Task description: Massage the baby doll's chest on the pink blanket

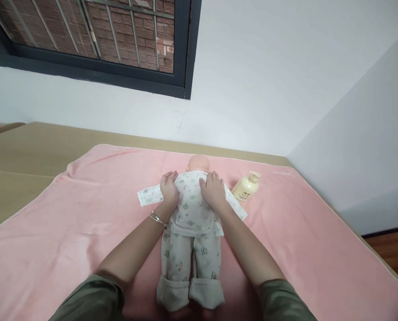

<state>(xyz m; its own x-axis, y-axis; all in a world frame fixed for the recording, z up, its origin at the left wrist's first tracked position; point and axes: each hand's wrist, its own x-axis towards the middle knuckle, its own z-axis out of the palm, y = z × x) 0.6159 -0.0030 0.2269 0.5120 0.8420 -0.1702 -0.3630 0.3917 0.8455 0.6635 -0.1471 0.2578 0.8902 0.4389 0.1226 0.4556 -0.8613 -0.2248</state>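
Observation:
A baby doll (199, 163) lies stretched out on a pink blanket, its bald head pointing toward the wall. It wears a white printed top (194, 214) and matching trousers (204, 256) with the cuffs rolled up. My left hand (170, 191) rests against the doll's left-of-view shoulder, fingers loosely bent and apart from any grip. On the other side, my right hand (214, 189) lies flat over the upper part of the top, fingers extended. The sleeves spread out to both sides, partly covered by my hands. The doll's face does not show.
A cream-yellow bottle (247, 186) lies tilted on the blanket, close to the right sleeve. The pink blanket (118, 223) covers most of a wooden surface (45, 147). Behind it stands a white wall (239, 89) with a dark-framed barred window (182, 44).

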